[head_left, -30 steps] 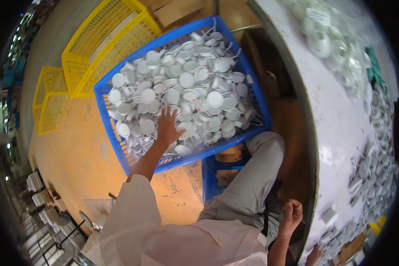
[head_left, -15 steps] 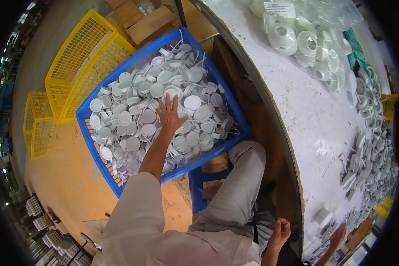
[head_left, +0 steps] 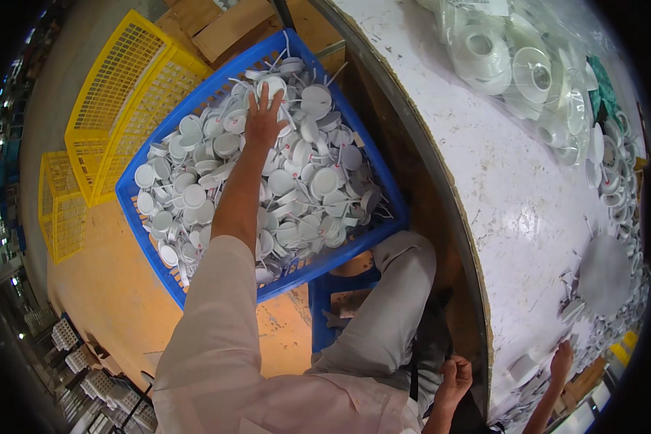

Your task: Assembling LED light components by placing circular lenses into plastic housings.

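My left hand (head_left: 265,119) reaches into a blue plastic basket (head_left: 302,278) heaped with round white plastic discs. Many of these have thin white tails or cords, and a few show small red spots. The fingers are spread, and their tips rest on one white disc (head_left: 273,84) near the far end of the heap. Low in the view, beside my grey trouser leg (head_left: 383,307), my right hand (head_left: 453,380) is closed with curled fingers. Whatever it may hold is hidden.
Yellow crates (head_left: 126,108) stand left of the basket, cardboard boxes (head_left: 231,32) behind it. On the white table (head_left: 492,195) lie bagged white spool-shaped parts (head_left: 481,54) and a pile of similar parts. Another person's hand (head_left: 561,359) is there, below a blurred grey round shape (head_left: 605,276).
My left hand has moved farther into the basket, toward its far end. My right hand stays closed. The other person's hand has risen slightly, and the blurred round shape has appeared over the table.
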Motion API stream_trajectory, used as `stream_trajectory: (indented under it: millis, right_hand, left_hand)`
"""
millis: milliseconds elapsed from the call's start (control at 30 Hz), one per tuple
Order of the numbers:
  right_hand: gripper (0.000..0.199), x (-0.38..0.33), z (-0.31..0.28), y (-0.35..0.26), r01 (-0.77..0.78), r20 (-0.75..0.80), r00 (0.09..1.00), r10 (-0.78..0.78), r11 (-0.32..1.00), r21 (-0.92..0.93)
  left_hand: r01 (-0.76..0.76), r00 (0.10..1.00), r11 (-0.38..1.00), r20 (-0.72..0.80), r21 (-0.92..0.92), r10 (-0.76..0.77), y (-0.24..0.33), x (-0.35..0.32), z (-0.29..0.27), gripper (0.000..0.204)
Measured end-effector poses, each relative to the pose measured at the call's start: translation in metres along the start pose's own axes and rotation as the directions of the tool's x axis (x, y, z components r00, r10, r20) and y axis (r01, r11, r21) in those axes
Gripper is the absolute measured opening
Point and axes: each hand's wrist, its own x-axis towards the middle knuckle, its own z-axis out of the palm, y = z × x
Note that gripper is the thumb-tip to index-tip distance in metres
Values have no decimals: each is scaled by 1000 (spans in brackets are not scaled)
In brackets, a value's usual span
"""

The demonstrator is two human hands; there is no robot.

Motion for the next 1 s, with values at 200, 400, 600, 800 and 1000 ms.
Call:
stream_trajectory:
  millis: [200,400,600,800,1000]
  right_hand:
    - [16,-19,-22,-7,32,-54,998,-40,991,-129]
    - [7,-22,-16,-7,29,-20,999,-28,997,69]
    - [12,-48,-94,20,254,-360,916,-178,951,176]
    - [20,-27,-170,40,340,-626,683,-376,922,-183]
    - [35,4,-265,75,168,-785,275,-556,831,-530]
  left_hand:
    - [-63,993,996,103,68,56,25,27,41,114]
    - [-127,987,910,-145,-395,75,-39,-21,33,71]
    - [-64,998,697,-36,-714,54,98,-190,-34,56]
    - [96,994,566,105,-819,-17,190,-302,-121,43]
    - [-36,986,383,30,-923,164,276,-340,-207,32]
